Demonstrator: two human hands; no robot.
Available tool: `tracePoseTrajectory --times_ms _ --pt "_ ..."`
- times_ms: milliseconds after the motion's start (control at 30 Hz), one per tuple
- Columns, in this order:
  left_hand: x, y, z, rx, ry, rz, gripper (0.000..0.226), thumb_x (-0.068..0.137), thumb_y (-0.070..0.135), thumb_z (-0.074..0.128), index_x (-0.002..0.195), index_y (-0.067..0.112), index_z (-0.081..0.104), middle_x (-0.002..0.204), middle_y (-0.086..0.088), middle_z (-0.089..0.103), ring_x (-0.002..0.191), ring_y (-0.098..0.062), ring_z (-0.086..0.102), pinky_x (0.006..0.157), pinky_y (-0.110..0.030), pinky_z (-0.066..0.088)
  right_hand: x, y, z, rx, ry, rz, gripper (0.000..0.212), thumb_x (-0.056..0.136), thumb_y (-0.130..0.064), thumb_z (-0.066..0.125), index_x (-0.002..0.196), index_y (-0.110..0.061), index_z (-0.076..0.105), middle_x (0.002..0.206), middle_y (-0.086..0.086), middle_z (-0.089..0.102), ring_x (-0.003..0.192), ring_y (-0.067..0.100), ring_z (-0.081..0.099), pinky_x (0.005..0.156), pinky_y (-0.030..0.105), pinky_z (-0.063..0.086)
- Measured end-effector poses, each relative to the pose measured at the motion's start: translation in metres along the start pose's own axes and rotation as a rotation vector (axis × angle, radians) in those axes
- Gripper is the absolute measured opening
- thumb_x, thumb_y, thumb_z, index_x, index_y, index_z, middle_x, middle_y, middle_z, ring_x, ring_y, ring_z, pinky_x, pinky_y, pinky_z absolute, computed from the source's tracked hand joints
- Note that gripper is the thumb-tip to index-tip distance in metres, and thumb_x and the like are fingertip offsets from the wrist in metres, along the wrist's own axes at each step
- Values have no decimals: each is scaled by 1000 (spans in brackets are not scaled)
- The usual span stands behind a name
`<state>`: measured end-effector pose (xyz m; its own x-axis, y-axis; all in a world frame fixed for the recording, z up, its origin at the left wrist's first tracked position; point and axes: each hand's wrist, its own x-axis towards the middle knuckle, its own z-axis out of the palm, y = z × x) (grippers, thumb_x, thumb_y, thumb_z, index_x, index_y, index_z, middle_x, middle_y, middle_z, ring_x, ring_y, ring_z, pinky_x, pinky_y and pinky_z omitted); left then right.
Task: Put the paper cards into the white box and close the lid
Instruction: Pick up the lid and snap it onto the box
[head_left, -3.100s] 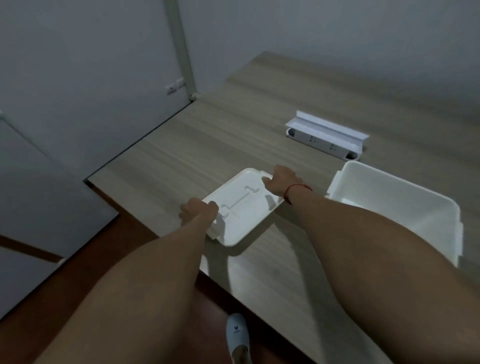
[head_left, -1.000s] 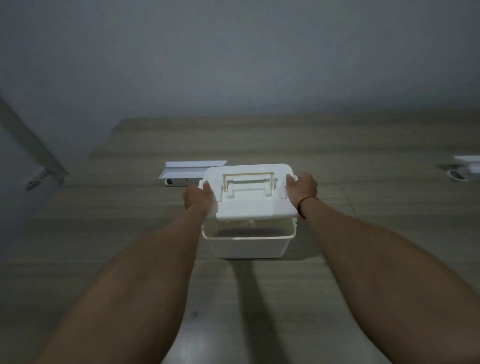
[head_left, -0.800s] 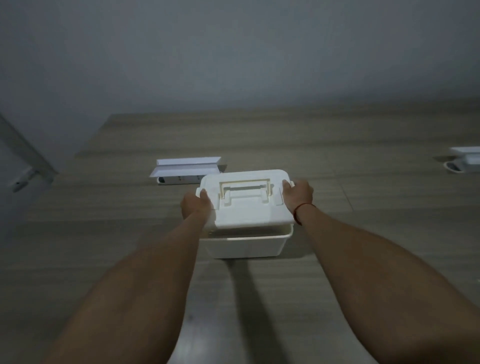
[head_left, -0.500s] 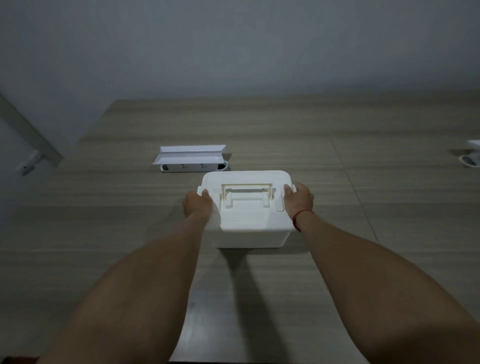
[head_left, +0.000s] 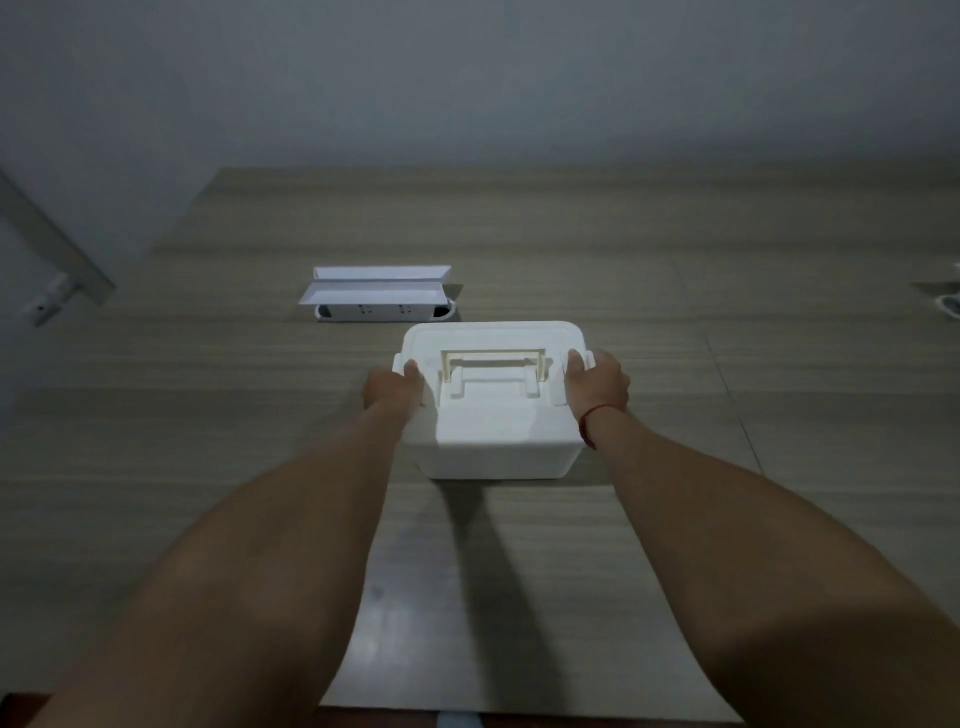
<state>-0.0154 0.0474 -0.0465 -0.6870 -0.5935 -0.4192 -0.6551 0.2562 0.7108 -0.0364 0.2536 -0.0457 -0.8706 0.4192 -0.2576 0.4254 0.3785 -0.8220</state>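
At frame centre, on the wood-grain table (head_left: 519, 249), sits the white box (head_left: 498, 460) with its lid (head_left: 493, 415) on top, lid flat and lined up with the box walls all round, no gap visible along the near edge. Fold-down carry handle (head_left: 492, 358) lies flat in its recess on the lid's far half.

Left hand (head_left: 390, 387) at 9 o'clock of the lid, wrapped over the left side tab, thumb on the lid top, fingers curled down the side; grasping the lid edge/latch there. Right hand (head_left: 597, 384) at 3 o'clock of the lid, same pose mirrored, thumb on top, fingers down over the right tab; grasping. Red string bracelet (head_left: 589, 421) on the right wrist. Both forearms bare, running in from 6–7 o'clock and 5 o'clock.

Paper cards not visible; box is opaque and shut, so contents cannot be told.

At 11 o'clock from the box, just beyond its far-left corner and apart from it, a white power strip housing (head_left: 382, 299) with a flipped-up cover, sockets facing the camera. At 3 o'clock far edge of frame, another white item (head_left: 950, 306), cut off, cannot identify. Grey wall (head_left: 467, 78) at 12 o'clock behind the table. Box shadow falls toward 6 o'clock.
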Motion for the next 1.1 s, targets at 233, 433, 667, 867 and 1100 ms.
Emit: tracePoseTrajectory --times_ms 233,433,667,867,1100 --pt "7 -3 2 -105 -75 -97 67 93 48 47 140 0 43 136 -17 56 119 -35 57 91 -36 47 0 -1 -6 103 -84 248 70 90 -51 53 136 1 46 143 18 48 130 36 49 105 38 40" --pt "7 -3 -5 -158 9 -175 79 77 51 65 137 4 46 136 -12 55 117 -33 59 94 -40 52 -2 3 -12 148 -121 273 65 89 -51 55 127 2 56 136 17 57 126 32 53 103 33 41" --pt "0 -12 11 -140 204 63 49 89 36 62 121 -1 63 123 -19 65 115 -37 60 91 -37 48 -1 6 -8 205 -74 301 74 82 -54 63 128 2 53 134 16 58 122 32 57 99 34 45" --pt "-4 -12 14 39 281 230 42 97 31 47 107 -3 70 110 -25 68 104 -40 62 84 -41 49 -3 8 -6 182 1 260 72 78 -56 66 124 -1 55 131 15 58 116 35 59 93 37 47" --pt "-6 -14 17 44 316 304 37 98 25 45 105 -6 65 110 -26 66 104 -40 60 83 -42 46 -5 4 2 74 154 148 55 80 -49 66 108 -2 64 115 16 68 104 37 64 87 41 53"
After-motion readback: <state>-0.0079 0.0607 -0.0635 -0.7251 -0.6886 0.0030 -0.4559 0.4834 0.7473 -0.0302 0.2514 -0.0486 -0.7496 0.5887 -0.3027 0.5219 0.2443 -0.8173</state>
